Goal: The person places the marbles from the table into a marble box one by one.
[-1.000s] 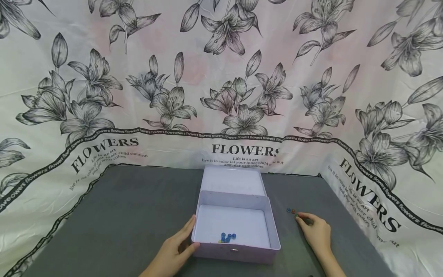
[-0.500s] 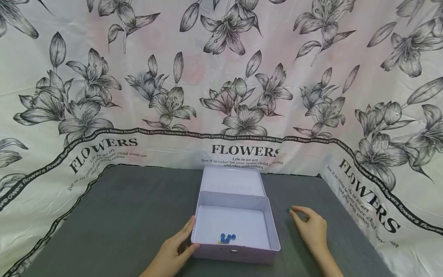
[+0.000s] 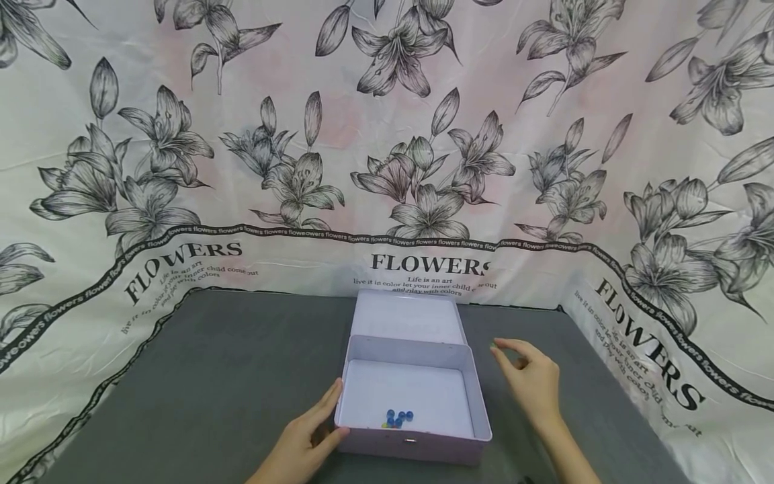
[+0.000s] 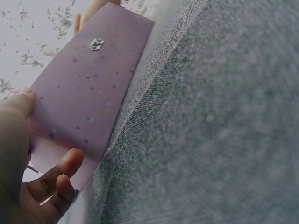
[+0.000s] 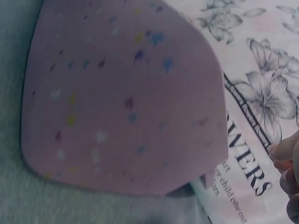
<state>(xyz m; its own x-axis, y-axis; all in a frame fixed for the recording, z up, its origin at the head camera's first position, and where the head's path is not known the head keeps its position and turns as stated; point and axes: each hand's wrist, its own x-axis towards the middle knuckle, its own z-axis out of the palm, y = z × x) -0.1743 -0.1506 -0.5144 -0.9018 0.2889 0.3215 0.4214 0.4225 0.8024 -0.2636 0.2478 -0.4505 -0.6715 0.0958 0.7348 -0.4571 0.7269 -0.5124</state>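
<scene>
A shallow pale lilac box (image 3: 444, 450) stands with its lid (image 3: 408, 317) folded back; its outside carries small coloured stars. Several blue marbles (image 3: 410, 416) and a yellow one (image 3: 385, 425) lie inside near the front wall. My left hand (image 3: 302, 433) holds the front left corner, thumb at the front rim and fingers along the side wall. Right of the box, my right hand (image 3: 532, 380) is raised, thumb and forefinger pinching a small greenish marble (image 3: 492, 345). The fingers hide most of what they hold.
The box stands on a dark grey cloth-covered table (image 3: 242, 363). A white curtain (image 3: 338, 175) with printed lilies and lettering hangs behind and along both sides.
Blue, orange and green marbles lay on the table by my right hand; they no longer show there. That hand closed in on them, then moved up and left. The left hand stayed put.
</scene>
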